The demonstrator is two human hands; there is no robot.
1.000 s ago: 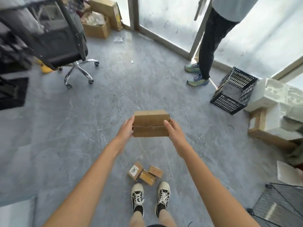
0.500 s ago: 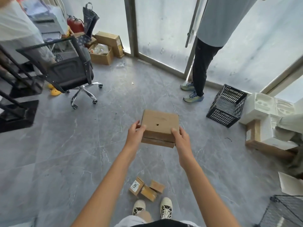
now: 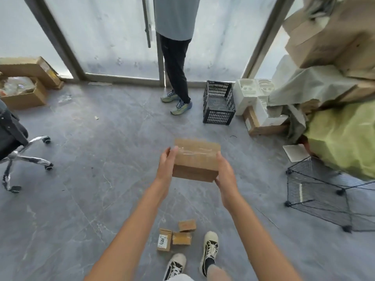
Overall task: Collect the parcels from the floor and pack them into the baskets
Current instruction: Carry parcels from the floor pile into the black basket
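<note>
- Currently a cardboard parcel (image 3: pixel 196 159) is held in the air between both hands, above the grey floor (image 3: pixel 101 179), in the middle of the head view.
- Left hand (image 3: pixel 166 166): fingers lie along the parcel's left side, thumb up near the taped top edge; it holds that side.
- Right hand (image 3: pixel 224 173): fingers wrap the right side and lower corner; it holds that side.
- Parcel details: brown, rectangular, a strip of clear tape across the top face; slightly blurred.
- Three small parcels (image 3: pixel 175 237) lie on the floor, touching one another, just ahead of the person's two shoes (image 3: pixel 210 248). One carries a white label (image 3: pixel 163 240).
- Black plastic basket (image 3: pixel 219 103) stands on the floor near the glass door (image 3: pixel 121 37), well ahead of the held parcel and a little to the right.
- Wire mesh basket (image 3: pixel 318 191) stands on the floor to the right, near a green covered heap (image 3: pixel 345 134).
- Second person (image 3: pixel 176 49) stands at the glass door, just left of the black plastic basket; only legs and torso are in view.
- Office chair (image 3: pixel 18 151) at the left edge, partly cut off.
- Open cardboard boxes (image 3: pixel 26 84) sit in the far left corner; white foam blocks (image 3: pixel 257 98) and stacked cartons (image 3: pixel 328 33) are to the right of the black basket.
</note>
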